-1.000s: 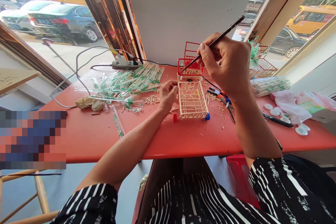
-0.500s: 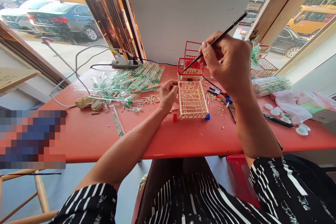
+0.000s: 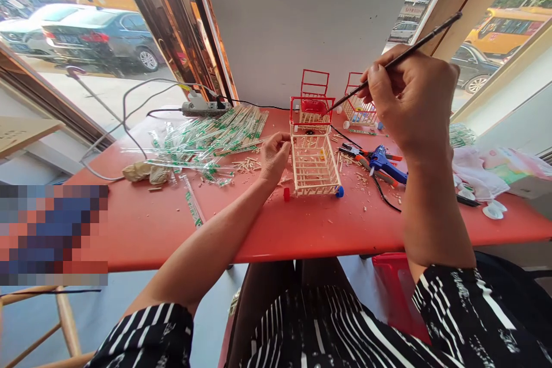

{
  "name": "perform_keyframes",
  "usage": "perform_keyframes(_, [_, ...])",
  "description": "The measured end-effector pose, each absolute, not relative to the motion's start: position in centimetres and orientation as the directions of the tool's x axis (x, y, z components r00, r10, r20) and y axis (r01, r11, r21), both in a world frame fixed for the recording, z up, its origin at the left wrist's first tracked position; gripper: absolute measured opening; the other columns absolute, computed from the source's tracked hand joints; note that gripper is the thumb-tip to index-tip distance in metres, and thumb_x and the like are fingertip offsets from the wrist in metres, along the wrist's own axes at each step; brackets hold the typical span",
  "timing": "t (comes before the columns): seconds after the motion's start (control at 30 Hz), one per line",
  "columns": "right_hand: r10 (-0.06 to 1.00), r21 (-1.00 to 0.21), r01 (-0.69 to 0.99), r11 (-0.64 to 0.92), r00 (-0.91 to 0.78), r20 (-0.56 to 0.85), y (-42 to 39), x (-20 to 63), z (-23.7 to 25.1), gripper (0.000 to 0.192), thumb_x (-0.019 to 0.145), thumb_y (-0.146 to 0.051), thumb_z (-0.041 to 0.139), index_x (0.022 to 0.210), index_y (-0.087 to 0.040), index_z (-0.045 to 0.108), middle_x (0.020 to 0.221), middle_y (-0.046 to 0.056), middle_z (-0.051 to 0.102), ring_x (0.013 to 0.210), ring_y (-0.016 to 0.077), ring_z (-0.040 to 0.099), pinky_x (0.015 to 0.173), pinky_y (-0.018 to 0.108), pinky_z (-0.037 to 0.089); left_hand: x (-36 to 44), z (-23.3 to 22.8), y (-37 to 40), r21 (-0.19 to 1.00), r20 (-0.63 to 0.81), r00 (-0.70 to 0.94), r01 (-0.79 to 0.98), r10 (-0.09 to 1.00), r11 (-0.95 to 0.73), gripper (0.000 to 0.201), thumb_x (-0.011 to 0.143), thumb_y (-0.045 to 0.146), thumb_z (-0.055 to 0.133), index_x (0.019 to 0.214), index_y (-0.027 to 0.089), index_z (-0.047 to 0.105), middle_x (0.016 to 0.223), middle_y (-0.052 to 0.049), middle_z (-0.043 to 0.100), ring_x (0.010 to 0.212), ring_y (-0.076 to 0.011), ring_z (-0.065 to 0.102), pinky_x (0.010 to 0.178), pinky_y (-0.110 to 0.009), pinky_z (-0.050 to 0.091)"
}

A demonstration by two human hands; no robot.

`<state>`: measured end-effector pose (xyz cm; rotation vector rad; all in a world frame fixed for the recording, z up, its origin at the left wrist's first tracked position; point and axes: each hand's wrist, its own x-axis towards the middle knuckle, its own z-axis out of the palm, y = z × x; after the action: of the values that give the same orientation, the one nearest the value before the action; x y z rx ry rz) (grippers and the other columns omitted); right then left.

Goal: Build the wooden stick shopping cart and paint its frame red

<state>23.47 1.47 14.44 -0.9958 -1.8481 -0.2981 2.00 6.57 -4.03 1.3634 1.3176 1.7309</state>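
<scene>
A miniature shopping cart (image 3: 317, 190) made of thin wooden sticks stands in front of me, with a red-painted handle frame and small red and blue wheels. My left hand (image 3: 276, 156) is closed, its fingers pinching the cart's left side near the upper corner. A thin dark paintbrush (image 3: 414, 46) is held like a pen in my right hand (image 3: 416, 100). The brush tip is at the right end of the red handle frame; whether it touches is hard to tell. Behind that frame shows a red dish (image 3: 314, 106).
Wrapped wooden sticks (image 3: 233, 126) lie in a heap at left, beside a power strip (image 3: 204, 107). A blue glue gun (image 3: 386, 164) and pliers (image 3: 356, 152) lie at right. Another small cart (image 3: 360, 109) stands behind. Stick scraps (image 3: 248, 164) litter the red table (image 3: 276, 236).
My right hand has moved right, carrying the brush tip from the left side of the red handle frame to its right end. My left hand stays on the cart.
</scene>
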Motion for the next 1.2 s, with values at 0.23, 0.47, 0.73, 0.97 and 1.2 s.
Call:
perform_keyframes(0.23, [0.506, -0.194, 0.753, 0.629, -0.206, 0.838, 0.9, 24.5, 13.1, 0.026, 0.106, -0.046, 0.058, 0.089, -0.033, 0.072, 0.077, 0.001, 0.081, 0.069, 0.0235, 0.075, 0.071, 0.041, 0.059, 2.0, -3.7, 6.3, 0.932, 0.363, -0.310, 0.111, 0.879, -0.345, 0.018, 0.071, 0.022, 0.054, 0.077, 0.022, 0.072, 0.070, 0.002, 0.062, 0.063, -0.0141, 0.053, 0.062, -0.025, 0.042])
perform_keyframes(0.47, [0.471, -0.171, 0.740, 0.651, -0.216, 0.855, 0.5, 25.4, 12.8, 0.021, 0.102, -0.032, 0.060, 0.090, -0.027, 0.076, 0.077, 0.002, 0.082, 0.063, 0.0191, 0.075, 0.071, 0.037, 0.058, 2.1, -3.6, 6.1, 0.933, 0.360, -0.309, 0.104, 0.880, -0.345, 0.019, 0.072, 0.021, 0.055, 0.077, 0.021, 0.074, 0.070, 0.002, 0.064, 0.063, -0.0139, 0.054, 0.060, -0.024, 0.042])
perform_keyframes(0.73, [0.505, -0.226, 0.725, 0.651, -0.191, 0.842, 0.6, 26.0, 12.0, 0.020, 0.106, -0.036, 0.059, 0.096, -0.031, 0.076, 0.079, 0.001, 0.081, 0.068, 0.0221, 0.076, 0.073, 0.040, 0.060, 2.1, -3.7, 6.2, 0.931, 0.366, -0.313, 0.113, 0.876, -0.348, 0.019, 0.072, 0.018, 0.055, 0.076, 0.022, 0.073, 0.069, 0.003, 0.064, 0.062, -0.0136, 0.054, 0.061, -0.024, 0.041])
perform_keyframes(0.97, [0.539, -0.426, 0.503, 0.752, -0.098, 0.836, 0.9, 26.2, 11.3, 0.020, 0.108, -0.036, 0.062, 0.098, -0.027, 0.076, 0.087, 0.005, 0.083, 0.074, 0.0193, 0.078, 0.064, 0.035, 0.058, 2.0, -3.6, 6.2, 0.919, 0.393, -0.314, 0.174, 0.864, -0.355, 0.019, 0.072, 0.020, 0.055, 0.076, 0.021, 0.074, 0.070, 0.001, 0.066, 0.067, -0.0152, 0.057, 0.065, -0.025, 0.043])
perform_keyframes(1.2, [0.657, -0.553, 0.395, 0.734, -0.208, 0.725, 1.0, 24.9, 9.8, 0.023, 0.104, -0.035, 0.065, 0.094, -0.026, 0.083, 0.099, 0.002, 0.084, 0.083, 0.0193, 0.081, 0.076, 0.037, 0.065, 2.1, -3.8, 6.4, 0.908, 0.419, -0.313, 0.163, 0.852, -0.387, 0.019, 0.073, 0.022, 0.055, 0.076, 0.022, 0.074, 0.068, 0.000, 0.063, 0.071, -0.0165, 0.058, 0.066, -0.025, 0.044])
